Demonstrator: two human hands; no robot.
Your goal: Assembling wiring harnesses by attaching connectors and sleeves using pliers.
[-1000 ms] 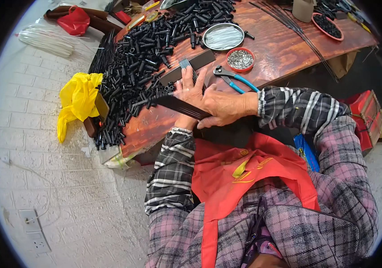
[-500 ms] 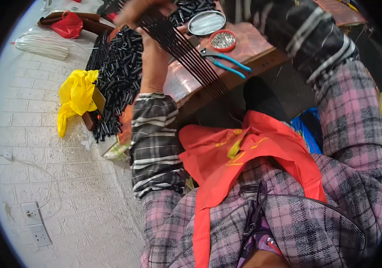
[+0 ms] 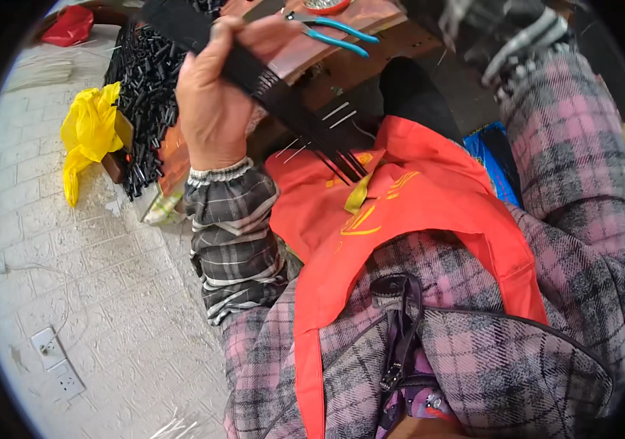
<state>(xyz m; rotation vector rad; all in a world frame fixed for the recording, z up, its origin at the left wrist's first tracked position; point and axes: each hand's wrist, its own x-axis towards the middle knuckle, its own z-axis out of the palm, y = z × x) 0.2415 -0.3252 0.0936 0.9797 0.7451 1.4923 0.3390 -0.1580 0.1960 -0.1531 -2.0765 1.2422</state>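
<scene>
The left hand (image 3: 213, 106) is clamped on a bundle of thin black rods (image 3: 250, 73), thumb across the near side and fingers extending behind it. The bundle slants from the top edge of the view down to the right, broad and dense at its upper end, splitting into separate lines lower down. Its lower tip hangs in front of the red apron (image 3: 415, 157), and a few pale slivers (image 3: 335, 110) show beside that part. The right hand is out of view, so I cannot tell whether it is closed on anything; only its blurred dark checked sleeve (image 3: 502, 36) reaches to the top edge.

Beyond the left hand, the reddish wooden table (image 3: 393, 40) carries blue-handled pliers (image 3: 338, 50), lying near a red dish (image 3: 327, 6) cut by the frame. To the left of the hand, small black tubular pieces (image 3: 148, 80) lie heaped along the table's side. Just beside the heap is a crumpled yellow bag (image 3: 93, 124). Farther up lie a red bag (image 3: 67, 28) and a spread of whitish strands (image 3: 38, 73).
</scene>
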